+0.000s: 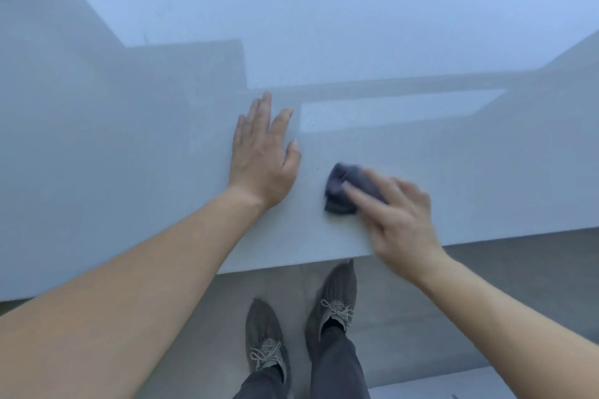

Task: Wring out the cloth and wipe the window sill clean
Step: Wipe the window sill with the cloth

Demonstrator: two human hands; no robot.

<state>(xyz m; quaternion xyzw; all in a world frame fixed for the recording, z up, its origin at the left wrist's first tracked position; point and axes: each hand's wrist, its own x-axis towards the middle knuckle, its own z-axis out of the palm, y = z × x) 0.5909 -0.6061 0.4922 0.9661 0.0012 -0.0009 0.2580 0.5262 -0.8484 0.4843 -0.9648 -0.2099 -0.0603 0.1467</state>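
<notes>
On the pale window sill (129, 146), in your head view, your left hand (264, 152) lies flat with its fingers spread and holds nothing, probably bracing you as you lean in. Just to its right, your right hand (398, 217) presses the bunched dark grey cloth (338, 191) onto the sill near its front edge. The fingers lie across the cloth rather than curling round it, and the blur suggests a wiping stroke. Only your own left hand sits in the cloth's path. Below, your grey shoes (265, 343) stand on the grey floor (220, 334).
</notes>
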